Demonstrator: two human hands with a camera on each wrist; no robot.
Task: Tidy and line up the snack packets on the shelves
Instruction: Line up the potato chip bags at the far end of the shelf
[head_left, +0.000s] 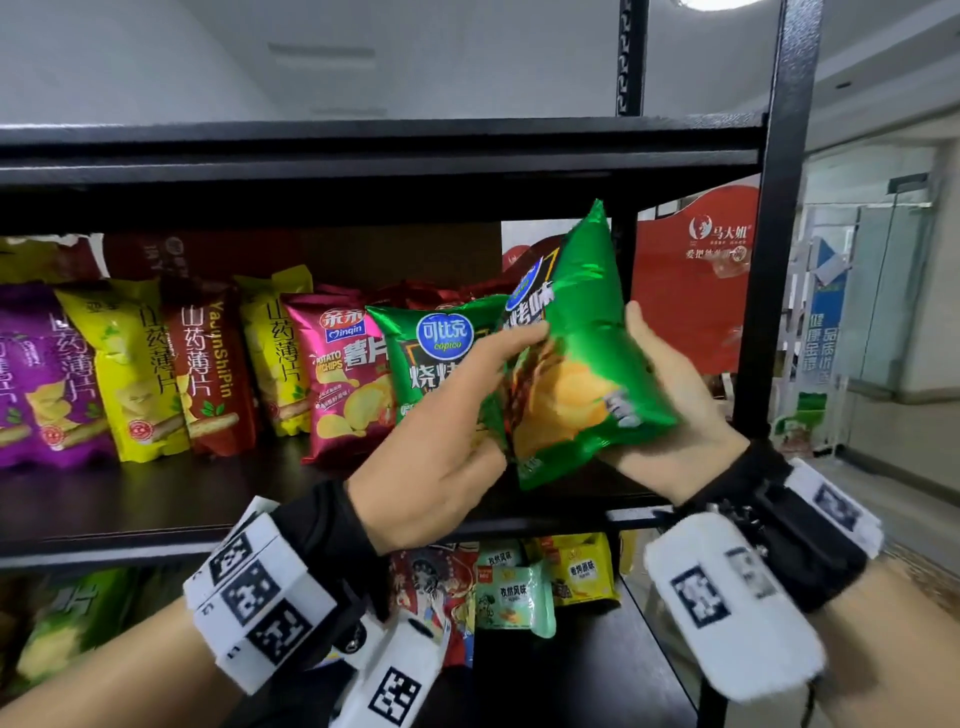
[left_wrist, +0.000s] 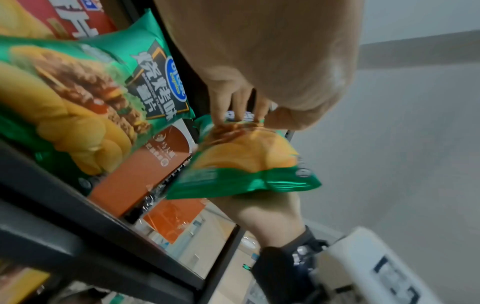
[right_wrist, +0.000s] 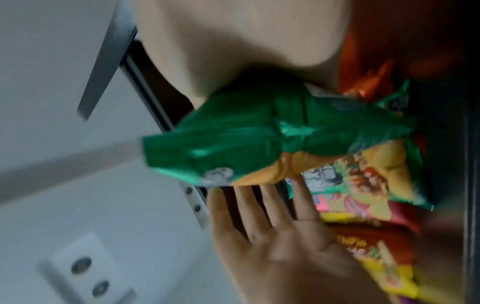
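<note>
Head view is showing a green chip packet (head_left: 582, 358) being held up in the air in front of the right end of the middle shelf (head_left: 156, 499), tilted with its top corner leaning right. The right hand (head_left: 670, 410) is cupping the packet's back and lower right side, its grip wrapping around the bag with the thumb sticking up along the right edge. The left hand (head_left: 447, 441) is reaching in from the left, its fingertips pressing flat against the packet's front face; the fingers are lying nearly straight, so this grip is spread rather than pinching. In the left wrist view the same fingertips (left_wrist: 221, 115) are touching the printed front of the packet (left_wrist: 244, 162).

Just to the left, a second green packet (head_left: 431, 358) of the same brand is standing on the shelf, touching a pink chip bag (head_left: 348, 379). Further left a row of yellow (head_left: 130, 364), red (head_left: 213, 364) and purple (head_left: 41, 374) packets is standing upright. Below, on the lower shelf, small pale green (head_left: 511, 592) and yellow (head_left: 582, 571) packets are sitting near the right post (head_left: 774, 260).
</note>
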